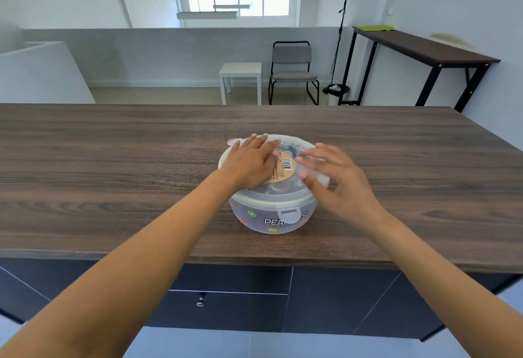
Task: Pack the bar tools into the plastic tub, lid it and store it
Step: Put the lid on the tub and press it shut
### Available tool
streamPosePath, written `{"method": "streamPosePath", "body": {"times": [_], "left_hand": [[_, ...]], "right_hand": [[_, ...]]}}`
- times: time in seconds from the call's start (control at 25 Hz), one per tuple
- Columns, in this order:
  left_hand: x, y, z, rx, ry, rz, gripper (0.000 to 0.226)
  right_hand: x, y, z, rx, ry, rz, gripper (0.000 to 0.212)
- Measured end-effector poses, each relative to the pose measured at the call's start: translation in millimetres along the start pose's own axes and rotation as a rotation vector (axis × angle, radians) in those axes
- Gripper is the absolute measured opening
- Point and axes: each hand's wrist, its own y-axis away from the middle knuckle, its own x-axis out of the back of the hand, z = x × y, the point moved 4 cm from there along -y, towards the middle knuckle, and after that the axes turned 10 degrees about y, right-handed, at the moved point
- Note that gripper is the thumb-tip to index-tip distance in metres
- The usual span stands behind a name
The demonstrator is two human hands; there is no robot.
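A round translucent plastic tub (271, 220) printed with PEANUTS stands in the middle of the wooden counter. Its clear lid (278, 192), bearing a tan barcode label, sits on top, with a latch tab at the front. Dark contents show dimly through the plastic; I cannot make out the single tools. My left hand (250, 159) lies flat on the lid's left half, fingers spread. My right hand (336, 179) rests at the lid's right rim, thumb and fingers touching a clear side tab there.
The dark wood counter (113, 173) runs wide to both sides. Below its front edge are dark cabinet fronts and a drawer with a metal knob (200, 302). Beyond stand a grey chair (293, 70), a small white table (240, 80) and a tall dark side table (424, 46).
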Motion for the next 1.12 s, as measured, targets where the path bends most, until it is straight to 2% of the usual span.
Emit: {"method": "streamPosePath", "body": {"times": [0.08,0.24,0.4,0.68,0.88,0.96,1.12], "left_hand": [[-6.5,-3.6,-6.2,0.045,-0.083,-0.108,0.05],[-8.0,-3.8,-7.0,0.051,-0.108,-0.139,0.051],[-10.0,-4.9,-7.7,0.056,-0.126,-0.143,0.051],[-11.8,-6.9,-10.4,0.046,-0.134,-0.148,0.051],[-11.4,-6.1,-9.9,0.043,-0.127,-0.141,0.051],[-11.5,-6.4,-10.3,0.041,-0.12,-0.14,0.051],[-13.4,-7.4,-12.3,0.042,-0.126,-0.141,0.051]], "right_hand": [[-8.0,14.6,-10.3,0.132,-0.004,-0.121,0.035],[-20.9,25.0,-6.2,0.151,0.047,-0.232,0.04],[-23.5,26.4,-5.4,0.271,0.192,-0.13,0.039],[-30.5,34.7,-6.4,0.42,0.301,0.185,0.033],[-31.2,34.9,-5.7,0.438,0.31,0.204,0.035],[-31.8,33.4,-5.3,0.306,0.237,0.135,0.044],[-37.0,31.8,13.6,-0.437,-0.118,0.045,0.054]]}}
